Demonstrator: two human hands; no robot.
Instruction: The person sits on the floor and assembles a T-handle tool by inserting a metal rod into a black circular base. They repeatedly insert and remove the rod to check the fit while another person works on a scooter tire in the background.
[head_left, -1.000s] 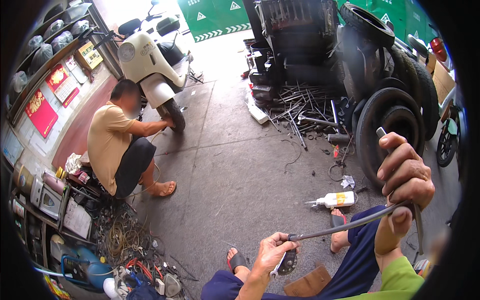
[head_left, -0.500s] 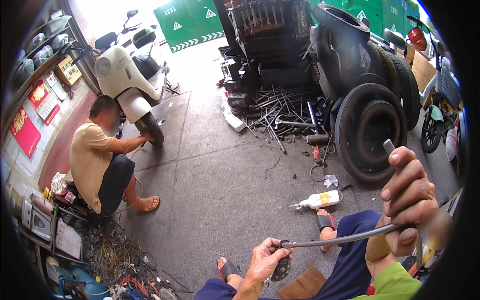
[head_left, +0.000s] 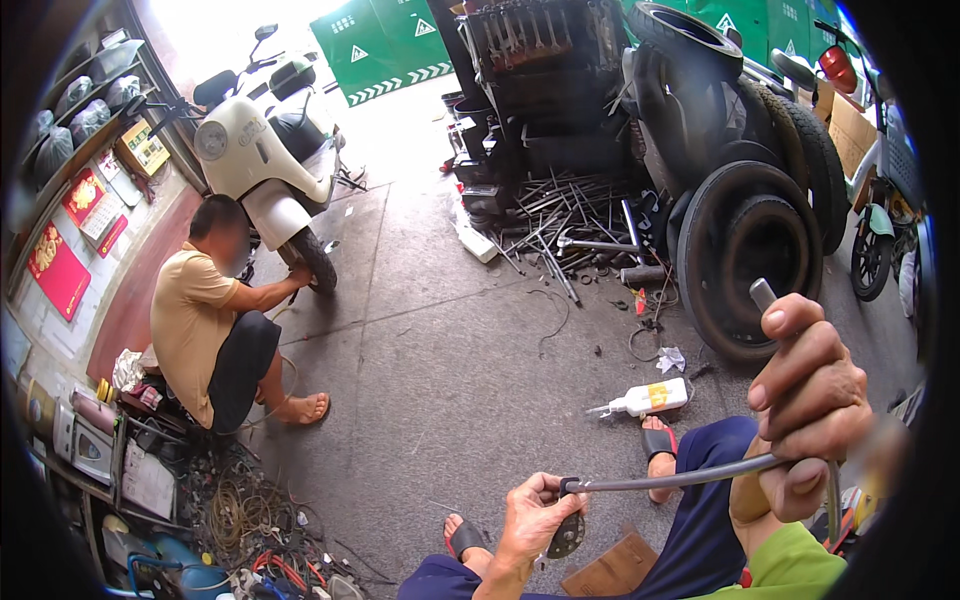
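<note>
My left hand (head_left: 528, 520) pinches a small dark part with holes (head_left: 567, 535) and a black collar, set at the end of a grey flexible tube (head_left: 680, 477). The tube bows slightly to the right and runs into my right hand (head_left: 815, 395), which is closed around it. Above that fist a blunt metallic end (head_left: 763, 293) sticks out; whether it belongs to the tube is hidden by the fingers. More of the tube hangs below the right hand. Under my left hand, a brown flat piece (head_left: 610, 567) lies on the floor between my sandalled feet.
A white bottle (head_left: 652, 397) lies near my right foot. Ahead are tyres (head_left: 750, 260), a tool rack (head_left: 570, 90) and a heap of metal rods (head_left: 570, 220). At left, a person (head_left: 215, 310) squats by a cream scooter (head_left: 262, 170), beside cluttered wires (head_left: 240, 510).
My right hand has moved slightly left with the tube. The whole view has shifted a little; the left hand keeps its hold on the dark part.
</note>
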